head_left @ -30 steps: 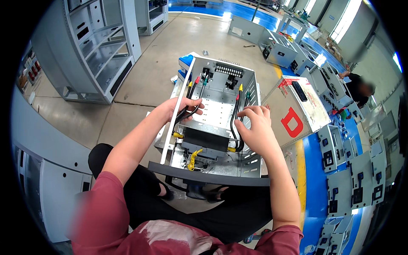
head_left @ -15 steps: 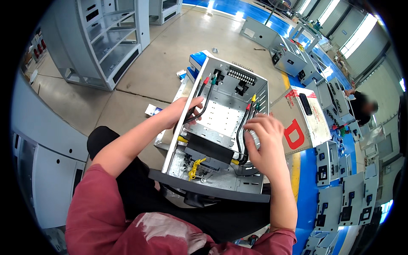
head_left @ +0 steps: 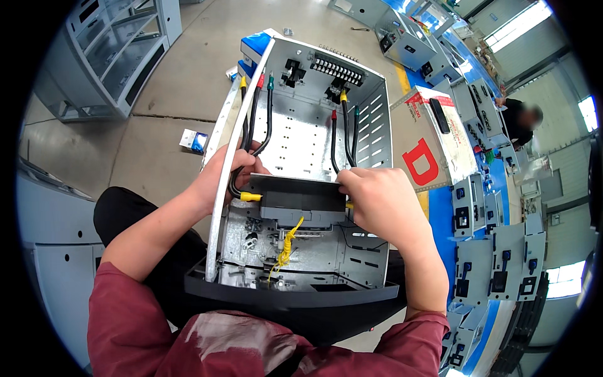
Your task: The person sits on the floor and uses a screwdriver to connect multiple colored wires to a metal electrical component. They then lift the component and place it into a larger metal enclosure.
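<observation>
An open grey metal electrical box (head_left: pixel 217 207) lies across my lap. Inside, a dark grey circuit breaker (head_left: pixel 301 208) has a black sheet (head_left: pixel 295 187) along its far side. My left hand (head_left: pixel 235 173) is closed around bent black cables (head_left: pixel 253 116) at the left wall; their free ends carry yellow, red and green sleeves. My right hand (head_left: pixel 386 201) is pinched at the sheet's right corner, its fingertips partly hidden. More black cables (head_left: pixel 346 129) with coloured sleeves run down to it. A yellow-sleeved cable end (head_left: pixel 251 196) meets the breaker's left side. A yellow wire bundle (head_left: pixel 286 248) hangs in front.
A terminal strip (head_left: pixel 338 68) sits on the box's far wall. Right of the box, a cardboard box (head_left: pixel 408 144) carries a dark phone-like object (head_left: pixel 438 116). Blue and white cartons (head_left: pixel 254 50) stand beyond the left wall. Grey cabinets (head_left: pixel 119 63) stand farther left; a person (head_left: pixel 518 122) is far right.
My left hand has moved down the cables toward the breaker. My right hand has come inward and closed at the sheet's corner. The view has shifted, and the left cables stand more upright.
</observation>
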`<state>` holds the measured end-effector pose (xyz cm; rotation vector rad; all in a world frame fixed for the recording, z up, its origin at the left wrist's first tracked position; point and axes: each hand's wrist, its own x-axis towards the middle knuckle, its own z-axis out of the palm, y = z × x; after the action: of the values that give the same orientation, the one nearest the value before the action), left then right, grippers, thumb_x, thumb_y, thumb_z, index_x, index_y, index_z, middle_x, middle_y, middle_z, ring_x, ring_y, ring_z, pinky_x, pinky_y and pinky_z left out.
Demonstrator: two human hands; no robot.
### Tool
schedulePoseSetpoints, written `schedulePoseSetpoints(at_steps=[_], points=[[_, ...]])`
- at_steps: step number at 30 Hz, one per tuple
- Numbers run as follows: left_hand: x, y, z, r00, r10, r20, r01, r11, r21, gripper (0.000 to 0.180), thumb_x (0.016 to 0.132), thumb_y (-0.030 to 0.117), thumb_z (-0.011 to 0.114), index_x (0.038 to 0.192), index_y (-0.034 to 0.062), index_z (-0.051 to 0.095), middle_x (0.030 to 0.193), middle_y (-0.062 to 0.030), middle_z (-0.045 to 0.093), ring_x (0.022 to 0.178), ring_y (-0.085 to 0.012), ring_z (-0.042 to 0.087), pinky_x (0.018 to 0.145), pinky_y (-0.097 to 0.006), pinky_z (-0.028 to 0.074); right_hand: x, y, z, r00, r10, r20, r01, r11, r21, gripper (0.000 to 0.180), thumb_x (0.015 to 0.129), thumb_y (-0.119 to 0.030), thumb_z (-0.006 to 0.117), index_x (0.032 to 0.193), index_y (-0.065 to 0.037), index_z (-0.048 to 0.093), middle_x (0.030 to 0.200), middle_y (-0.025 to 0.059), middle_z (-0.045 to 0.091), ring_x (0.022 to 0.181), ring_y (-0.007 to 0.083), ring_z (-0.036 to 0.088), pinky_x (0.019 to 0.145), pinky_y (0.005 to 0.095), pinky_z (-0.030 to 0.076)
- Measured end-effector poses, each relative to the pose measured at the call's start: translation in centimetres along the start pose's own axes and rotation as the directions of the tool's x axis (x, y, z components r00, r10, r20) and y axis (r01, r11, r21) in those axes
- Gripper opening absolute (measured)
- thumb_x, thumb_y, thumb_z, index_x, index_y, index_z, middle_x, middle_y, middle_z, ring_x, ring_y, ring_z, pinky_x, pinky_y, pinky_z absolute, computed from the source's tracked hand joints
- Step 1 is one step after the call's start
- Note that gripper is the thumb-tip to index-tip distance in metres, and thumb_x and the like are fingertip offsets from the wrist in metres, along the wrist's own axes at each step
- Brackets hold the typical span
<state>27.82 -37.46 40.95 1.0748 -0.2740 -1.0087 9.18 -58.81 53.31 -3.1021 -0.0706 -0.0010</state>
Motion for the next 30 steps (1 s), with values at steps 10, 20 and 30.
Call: schedulePoseSetpoints(at_steps=[10, 20, 30], points=[[2.0, 1.1, -1.2, 0.994, -0.109, 0.024, 0.104, 0.984, 0.146, 0.053, 0.099, 0.035, 0.06, 0.136, -0.0008, 0.048, 0.108, -0.0149, 0.067, 0.088, -0.0111, 0.067, 0.061, -0.019, 0.049, 0.9, -0.4, -0.4, 1.0, 0.013, -0.005, -0.013, 1.0, -0.023, 0.016, 0.076, -0.004, 0.071, 0.088, -0.007, 0.061, 0.077, 0.0066, 0.066, 0.083, 0.0264, 0.064, 0.082, 0.0383, 0.049], [8.1, 3.8, -0.4, 0.997, 0.019, -0.07, -0.009, 0.99, 0.14, 0.043, 0.098, 0.02, 0.067, 0.132, 0.0013, 0.051, 0.108, -0.0126, 0.064, 0.09, -0.0204, 0.07, 0.074, -0.031, 0.06, 0.8, -0.5, -0.4, 0.999, 0.043, 0.024, -0.044, 0.999, 0.021, 0.009, 0.085, -0.006, 0.068, 0.084, -0.005, 0.06, 0.076, 0.0099, 0.064, 0.084, 0.0299, 0.062, 0.081, 0.0415, 0.049], [10.6, 4.3, -0.6, 0.995, -0.082, -0.053, 0.087, 0.99, 0.106, 0.024, 0.097, 0.024, 0.072, 0.112, 0.0059, 0.063, 0.091, -0.0044, 0.07, 0.071, -0.0111, 0.066, 0.063, -0.024, 0.055, 0.1, 0.3, 0.3, 1.0, 0.002, -0.013, -0.002, 1.0, 0.025, 0.008, 0.086, -0.01, 0.068, 0.084, -0.005, 0.061, 0.076, 0.0092, 0.066, 0.084, 0.0286, 0.065, 0.079, 0.0406, 0.05]])
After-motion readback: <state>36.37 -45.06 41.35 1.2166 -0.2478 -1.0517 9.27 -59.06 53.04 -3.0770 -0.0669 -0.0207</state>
